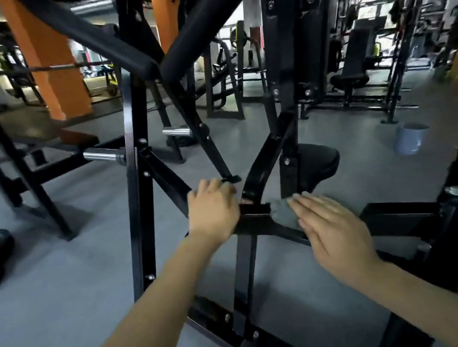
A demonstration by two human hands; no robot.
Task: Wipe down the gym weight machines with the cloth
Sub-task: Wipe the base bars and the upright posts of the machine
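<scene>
A single camera, worn on the person's head, gives the only view. It faces forward and tilts down, looking through a black machine frame (pixel 136 207) to the grey floor (pixel 68 291). It sits near the work: both forearms run up from the near edge, and the left hand (pixel 212 206) and right hand (pixel 330 226) lie at mid-picture on a crossbar (pixel 254 214). The wide lens bows the bars toward the edges. Far left stands an orange pillar (pixel 52 66). Far right are other machines (pixel 354 61) and a bucket (pixel 411 136). Both sides are blurred.
</scene>
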